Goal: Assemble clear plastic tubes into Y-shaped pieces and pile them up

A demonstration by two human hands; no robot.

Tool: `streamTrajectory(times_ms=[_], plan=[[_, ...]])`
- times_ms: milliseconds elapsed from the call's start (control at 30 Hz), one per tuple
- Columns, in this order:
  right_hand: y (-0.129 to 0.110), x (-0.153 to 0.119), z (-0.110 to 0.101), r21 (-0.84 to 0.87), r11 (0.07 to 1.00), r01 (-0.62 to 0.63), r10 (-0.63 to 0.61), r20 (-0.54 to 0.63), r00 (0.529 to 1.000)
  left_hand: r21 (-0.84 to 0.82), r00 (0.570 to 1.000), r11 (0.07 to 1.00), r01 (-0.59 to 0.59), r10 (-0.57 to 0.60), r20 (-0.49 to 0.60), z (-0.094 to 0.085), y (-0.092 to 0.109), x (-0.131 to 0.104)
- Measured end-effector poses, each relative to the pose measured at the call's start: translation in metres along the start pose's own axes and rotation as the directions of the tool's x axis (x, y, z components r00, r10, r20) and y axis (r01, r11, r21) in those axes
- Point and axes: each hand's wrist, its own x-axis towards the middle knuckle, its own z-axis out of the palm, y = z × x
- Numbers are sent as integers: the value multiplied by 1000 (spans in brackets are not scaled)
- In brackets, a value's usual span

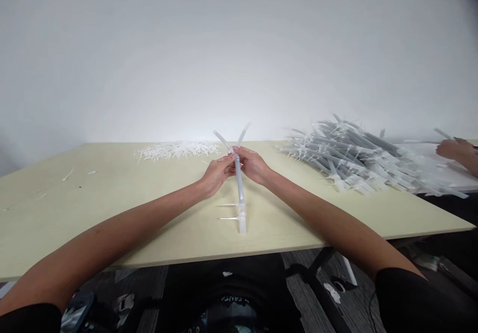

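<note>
A clear Y-shaped tube assembly (240,183) is held over the middle of the table, its two thin branches pointing away and its stem toward me. Two white ties with thin tails pointing left ring the stem near its lower end. My left hand (218,174) pinches the assembly at the fork from the left. From the right, my right hand (253,165) closes on the same joint. The fingertips of both hands meet there, and a small white piece shows between them, too small to make out fully.
White ties (179,149) lie in a pile at the back of the table (149,238). A large heap of similar tube assemblies (351,154) sits at the right. Beyond it, another person's hand (453,149) is at the far right. A few loose ties lie at the left.
</note>
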Motion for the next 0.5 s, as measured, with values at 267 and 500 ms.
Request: streamTrajectory(times_ms=[267, 500], plan=[[3, 1, -5, -29, 999, -32, 32, -26, 999, 3, 998, 999, 42, -42, -36, -1, -1, -1], [5, 1, -3, 37, 995, -92, 93, -25, 995, 30, 997, 999, 38, -36, -72, 1, 0, -3]])
